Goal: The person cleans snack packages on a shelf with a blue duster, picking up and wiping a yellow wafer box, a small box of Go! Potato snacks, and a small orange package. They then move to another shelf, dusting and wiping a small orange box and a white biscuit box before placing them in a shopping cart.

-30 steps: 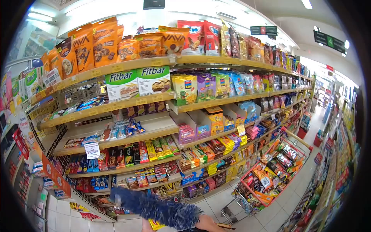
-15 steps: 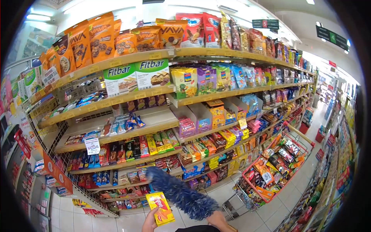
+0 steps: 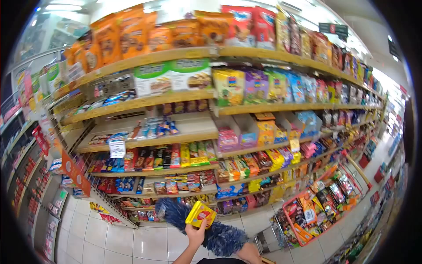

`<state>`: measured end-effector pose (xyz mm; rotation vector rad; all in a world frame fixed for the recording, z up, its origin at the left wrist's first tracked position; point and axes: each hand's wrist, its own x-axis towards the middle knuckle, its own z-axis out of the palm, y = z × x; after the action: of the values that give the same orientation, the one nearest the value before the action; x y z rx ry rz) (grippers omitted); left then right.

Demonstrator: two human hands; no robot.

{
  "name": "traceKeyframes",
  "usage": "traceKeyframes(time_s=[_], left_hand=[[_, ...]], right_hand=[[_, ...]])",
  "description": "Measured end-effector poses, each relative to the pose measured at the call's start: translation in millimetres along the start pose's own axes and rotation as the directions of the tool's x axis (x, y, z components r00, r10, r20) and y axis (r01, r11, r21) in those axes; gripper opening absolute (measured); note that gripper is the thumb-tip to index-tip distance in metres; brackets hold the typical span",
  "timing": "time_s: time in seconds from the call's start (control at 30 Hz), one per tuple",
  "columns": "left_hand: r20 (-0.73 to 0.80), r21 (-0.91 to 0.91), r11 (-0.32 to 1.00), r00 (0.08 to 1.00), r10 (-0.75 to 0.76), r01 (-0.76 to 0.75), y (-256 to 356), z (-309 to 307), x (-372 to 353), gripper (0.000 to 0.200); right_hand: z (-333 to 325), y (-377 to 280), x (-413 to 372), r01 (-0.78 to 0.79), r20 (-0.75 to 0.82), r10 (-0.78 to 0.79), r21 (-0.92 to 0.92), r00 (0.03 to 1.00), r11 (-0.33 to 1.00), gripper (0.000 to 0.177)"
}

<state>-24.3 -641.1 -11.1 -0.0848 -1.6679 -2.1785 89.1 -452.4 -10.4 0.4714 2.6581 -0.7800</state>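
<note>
My left hand (image 3: 196, 234) is closed around a small yellow snack packet (image 3: 200, 214) with a red mark on its front. The packet is tilted and overlaps a fluffy dark-blue duster (image 3: 226, 239), which lies behind it from my view. At the bottom, my right hand (image 3: 248, 252) grips the duster, and its fingers are mostly hidden by the fibres. The duster's far end points toward the lowest shelves of snack packs (image 3: 140, 215).
Tall shelves hold orange bags (image 3: 132, 33), Fitbar boxes (image 3: 151, 81), chocolate bars (image 3: 176, 156) and pouches (image 3: 228, 86). To the right stands a red-rimmed cart (image 3: 303, 243) full of packets. White floor tiles (image 3: 145, 240) run below; another shelf (image 3: 378, 224) lines the right side.
My left hand has lifted the yellow packet up and right, tilting it in front of the duster. The view has turned slightly left, shifting the shelves rightward. My right hand still grips the duster.
</note>
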Motion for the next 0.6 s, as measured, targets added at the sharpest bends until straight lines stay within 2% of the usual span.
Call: traceKeyframes(time_s=[0.03, 0.07, 0.1, 0.13, 0.2, 0.27, 0.3, 0.33, 0.37, 0.4, 0.5, 0.6], left_hand=[[0.039, -0.013, 1.0, 0.999, 0.006, -0.005, 1, 10, -10, 0.03], [0.081, 0.14, 0.989, 0.995, -0.058, 0.046, 9, 14, -19, 0.032], [0.061, 0.099, 0.987, 0.989, -0.136, 0.13, 1, 19, -28, 0.031], [0.063, 0.098, 0.984, 0.986, -0.156, 0.149, -4, 23, -36, 0.029], [0.034, 0.127, 0.977, 0.983, -0.18, 0.174, -15, 30, -45, 0.028], [-0.024, 0.184, 0.962, 0.979, -0.202, 0.203, -33, 30, -55, 0.028], [-0.057, 0.138, 0.946, 0.956, -0.288, 0.293, -37, 36, -56, 0.028], [-0.089, 0.09, 0.92, 0.923, -0.375, 0.383, -40, 40, -59, 0.029], [-0.119, 0.039, 0.884, 0.881, -0.459, 0.466, -44, 43, -61, 0.03], [-0.104, 0.077, 0.853, 0.855, -0.509, 0.517, -50, 47, -60, 0.038], [-0.063, 0.078, 0.832, 0.836, -0.545, 0.549, -48, 86, -61, 0.044], [0.023, -0.04, 0.754, 0.755, -0.656, 0.656, -38, 132, -57, 0.048]], right_hand=[[-7, 10, -1, -0.03, 0.016, 0.03, 0.03, 0.999, 0.999, 0.041], [-9, 26, 2, -0.11, 0.003, 0.11, 0.063, 0.994, 0.992, 0.04], [-11, 42, -1, -0.19, 0.003, 0.191, 0.097, 0.982, 0.977, 0.038], [-19, 55, -5, -0.241, -0.055, 0.249, 0.123, 0.967, 0.963, 0.031], [-24, 105, -11, -0.253, -0.141, 0.286, 0.213, 0.948, 0.944, 0.032], [-47, 148, -22, -0.203, -0.256, 0.257, 0.218, 0.932, 0.955, 0.03], [-68, 164, -34, -0.16, -0.322, 0.212, 0.18, 0.923, 0.971, 0.028], [-89, 176, -45, -0.075, -0.493, 0.157, 0.183, 0.856, 0.98, 0.026], [-98, 197, -48, -0.04, -0.593, 0.129, 0.161, 0.795, 0.986, 0.025], [-107, 217, -51, -0.011, -0.684, 0.099, 0.132, 0.722, 0.991, 0.024], [-123, 293, -40, -0.11, -0.738, 0.009, -0.088, 0.674, 0.99, 0.017], [-141, 324, -26, -0.246, -0.707, 0.257, 0.12, 0.659, 0.962, 0.022]])
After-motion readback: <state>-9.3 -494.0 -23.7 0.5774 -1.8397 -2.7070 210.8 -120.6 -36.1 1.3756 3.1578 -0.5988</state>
